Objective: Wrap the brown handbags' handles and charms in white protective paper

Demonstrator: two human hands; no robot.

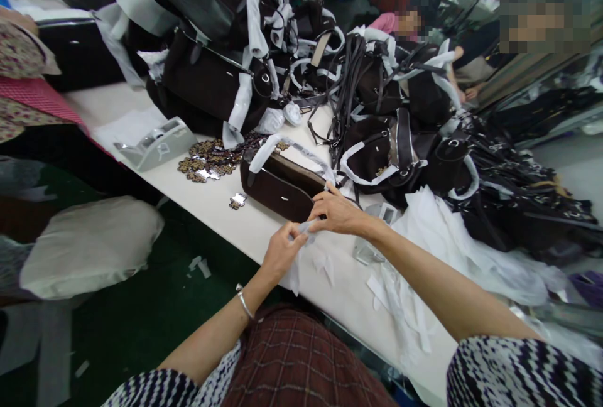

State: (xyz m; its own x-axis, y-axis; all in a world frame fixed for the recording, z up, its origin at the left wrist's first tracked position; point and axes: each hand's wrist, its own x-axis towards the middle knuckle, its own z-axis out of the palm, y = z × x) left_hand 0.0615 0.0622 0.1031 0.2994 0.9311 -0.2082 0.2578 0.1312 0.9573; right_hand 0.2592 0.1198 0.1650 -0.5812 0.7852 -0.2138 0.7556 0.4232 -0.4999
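Note:
A dark brown handbag [287, 193] stands on the white table in front of me, its handle [301, 146] wrapped in white paper or film. At its right end, my left hand [284, 247] pinches a strip of thin white wrapping [306, 227]. My right hand [335, 211] is closed on the same strip, its fingers close against the bag's side. Part of the strip is hidden by my fingers. Left of the bag lies a single shiny bear-shaped tag [237, 200], near a heap of similar tags [207, 159].
A grey tape dispenser [157, 143] sits at the left table edge. Dark handbags [207, 80] pile up behind, with hanging straps [346, 93]. White tissue sheets [438, 231] and paper scraps lie right. Other people work across the table and at left.

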